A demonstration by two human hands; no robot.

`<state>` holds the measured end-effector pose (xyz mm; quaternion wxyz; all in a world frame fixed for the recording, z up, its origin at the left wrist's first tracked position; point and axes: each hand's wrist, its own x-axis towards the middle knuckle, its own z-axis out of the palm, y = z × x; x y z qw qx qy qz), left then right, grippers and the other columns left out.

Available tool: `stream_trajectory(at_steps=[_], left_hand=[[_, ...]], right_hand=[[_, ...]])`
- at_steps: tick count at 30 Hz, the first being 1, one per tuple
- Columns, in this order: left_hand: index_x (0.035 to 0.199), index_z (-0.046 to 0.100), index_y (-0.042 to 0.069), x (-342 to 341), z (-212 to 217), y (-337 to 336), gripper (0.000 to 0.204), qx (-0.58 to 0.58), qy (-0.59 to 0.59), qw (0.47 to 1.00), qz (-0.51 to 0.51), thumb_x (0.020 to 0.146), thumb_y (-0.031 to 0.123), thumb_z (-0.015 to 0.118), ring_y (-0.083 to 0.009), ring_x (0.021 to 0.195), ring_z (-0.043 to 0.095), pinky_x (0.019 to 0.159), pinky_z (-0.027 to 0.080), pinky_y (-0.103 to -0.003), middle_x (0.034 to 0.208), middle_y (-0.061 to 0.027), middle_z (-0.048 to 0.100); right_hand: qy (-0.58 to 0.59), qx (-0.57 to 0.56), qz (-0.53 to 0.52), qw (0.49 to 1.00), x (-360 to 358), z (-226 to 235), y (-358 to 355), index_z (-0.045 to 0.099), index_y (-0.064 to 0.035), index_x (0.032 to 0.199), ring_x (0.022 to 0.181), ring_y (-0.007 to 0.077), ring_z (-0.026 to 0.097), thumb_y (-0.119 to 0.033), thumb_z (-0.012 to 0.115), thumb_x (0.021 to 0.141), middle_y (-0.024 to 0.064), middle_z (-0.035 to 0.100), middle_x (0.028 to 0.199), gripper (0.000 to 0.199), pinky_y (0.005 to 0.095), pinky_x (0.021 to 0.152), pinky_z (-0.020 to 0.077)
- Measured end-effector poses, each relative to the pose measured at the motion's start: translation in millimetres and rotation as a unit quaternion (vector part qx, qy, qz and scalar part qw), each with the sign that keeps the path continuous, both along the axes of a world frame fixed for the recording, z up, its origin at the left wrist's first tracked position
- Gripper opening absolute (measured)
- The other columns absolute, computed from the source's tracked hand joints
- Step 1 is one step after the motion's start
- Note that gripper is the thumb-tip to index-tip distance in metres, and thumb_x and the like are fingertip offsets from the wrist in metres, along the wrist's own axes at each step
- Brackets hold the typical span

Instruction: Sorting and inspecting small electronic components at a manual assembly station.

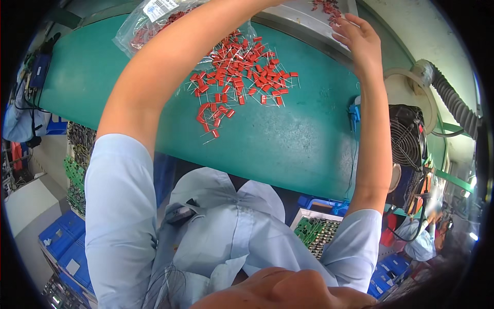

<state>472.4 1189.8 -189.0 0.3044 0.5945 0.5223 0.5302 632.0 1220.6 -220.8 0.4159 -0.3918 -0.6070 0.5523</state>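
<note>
My right hand (362,44) reaches to the far right, over the edge of a grey metal tray (296,23). Its fingers are spread and bent, with nothing visibly held. Close to the fingertips lies a small bunch of red capacitors (327,7) in the tray. My left forearm (190,46) stretches across the bench toward the tray, and the hand itself is beyond the top edge of the picture. Under and beside that arm, many red box capacitors (237,82) with thin wire legs lie in a loose heap. They spread from a clear plastic bag (128,36) with a white label.
The green bench top (309,149) spans the middle. At the right stand a black fan (406,136) and a grey ribbed hose (453,92). A white tray of green circuit boards (311,230) sits below the bench's front edge. Blue bins (64,234) are at lower left.
</note>
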Motion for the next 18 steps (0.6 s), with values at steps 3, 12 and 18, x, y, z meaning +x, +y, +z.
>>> stream_trajectory(at_steps=[3,12,18], left_hand=[[0.124,0.067,-0.008,-11.0,-8.9,-22.1,0.044,0.071,0.156,0.984,0.039,0.1,0.028,0.06,-0.0357,0.114,0.066,0.099,0.054,-0.04,0.129,-0.0213,0.067],[0.124,0.068,0.004,-24.2,-75.7,-163.3,0.03,0.075,0.226,0.968,0.078,0.099,0.019,0.062,-0.0329,0.128,0.055,0.113,0.043,-0.042,0.138,-0.0181,0.059],[0.115,0.072,0.005,-50.3,-108.5,-192.5,0.022,0.166,0.259,0.931,0.199,0.098,0.017,0.064,-0.0288,0.117,0.059,0.106,0.048,-0.04,0.128,-0.0137,0.064]], right_hand=[[-0.146,0.202,0.138,0.958,37.3,-28.3,-9.2,0.074,-0.0012,0.111,0.087,0.0134,0.064,-0.008,0.066,0.097,0.0066,0.073,0.101,0.018,0.0248,0.079,0.0529],[-0.237,0.264,0.306,0.884,58.4,-72.7,-91.4,0.072,-0.0015,0.104,0.072,0.0136,0.052,0.0,0.072,0.088,0.0019,0.067,0.091,0.016,0.0258,0.069,0.0446],[-0.28,0.204,0.298,0.89,44.1,-67.9,-86.1,0.072,-0.002,0.104,0.071,0.0118,0.049,0.0,0.073,0.088,0.0015,0.065,0.091,0.016,0.0254,0.066,0.0429]])
